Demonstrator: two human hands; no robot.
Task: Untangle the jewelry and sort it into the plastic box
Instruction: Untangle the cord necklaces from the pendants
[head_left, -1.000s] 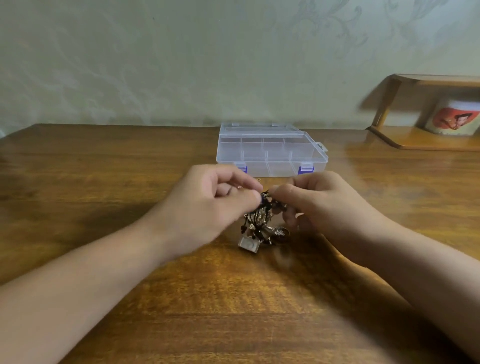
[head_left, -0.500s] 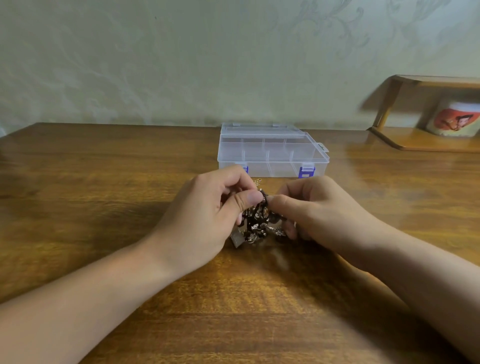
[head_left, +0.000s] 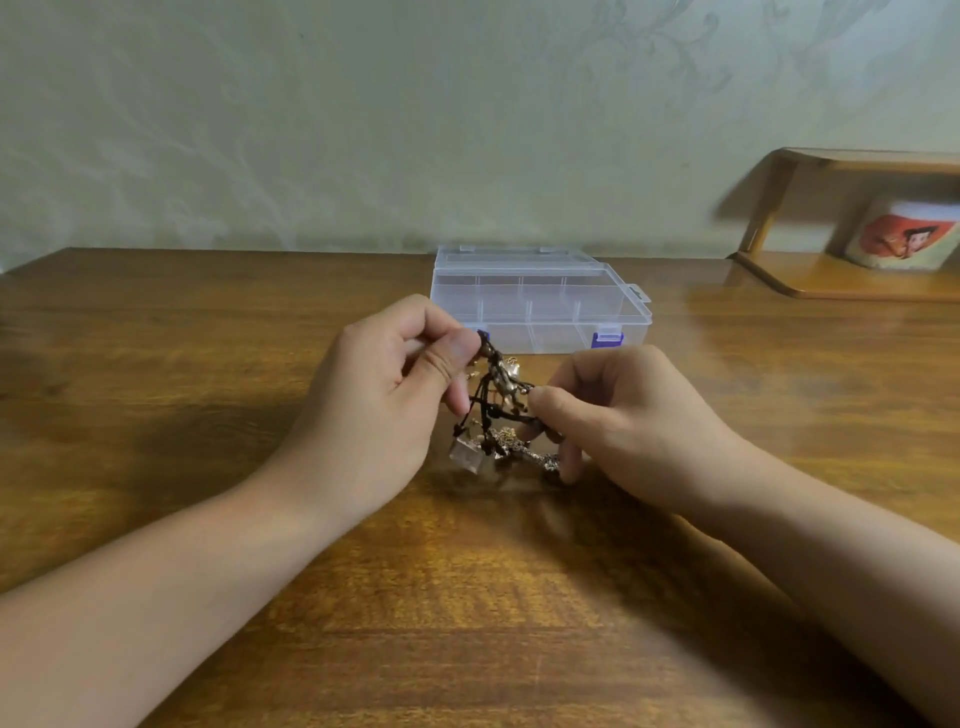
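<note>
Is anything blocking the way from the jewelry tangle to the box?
Nothing on the table stands between them. The jewelry, pinched by the left hand and right hand, hangs just in front of the box. But the box's lid appears closed and latched.

Wooden table (head_left: 208, 338): plastic box (head_left: 540, 306), perhaps shelf (head_left: 852, 280).

Two bare forearms, no sleeves; left hand (head_left: 384, 395), right hand (head_left: 618, 421); short nails.
</note>
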